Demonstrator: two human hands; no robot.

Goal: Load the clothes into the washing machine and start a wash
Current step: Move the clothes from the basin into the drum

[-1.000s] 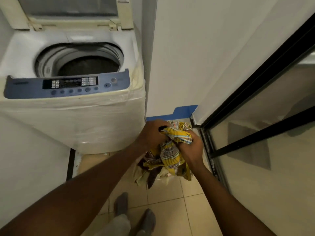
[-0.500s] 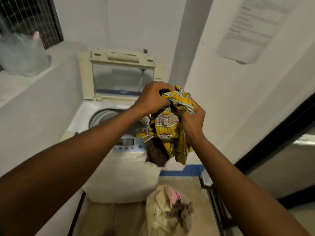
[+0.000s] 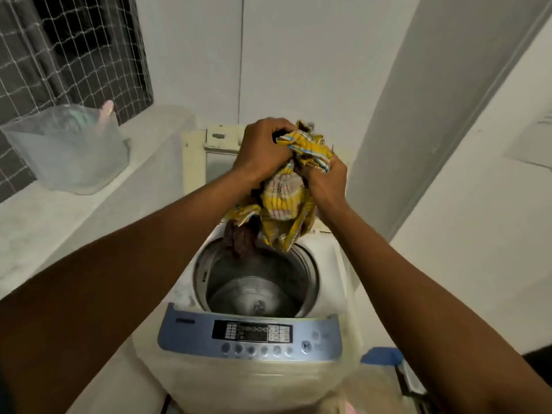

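A bundle of clothes (image 3: 283, 204), yellow checked cloth with a dark brown piece hanging beneath it, is held above the open top-loading washing machine (image 3: 328, 264). My left hand (image 3: 263, 150) grips the bundle from the left and my right hand (image 3: 325, 174) from the right. The bundle's lower ends hang at the back rim of the steel drum (image 3: 257, 288), in which no clothes show. The lid (image 3: 194, 156) stands raised behind my hands. A blue control panel (image 3: 251, 336) with buttons runs along the machine's front.
A clear plastic tub (image 3: 71, 150) sits on a white ledge at the left, under a netted window (image 3: 68, 49). White walls close in behind and to the right. Blue tape (image 3: 382, 355) marks the floor at the lower right.
Both hands have lifted the bundle from near the floor up and over the machine's opening. The view has swung from the floor to look down into the drum.
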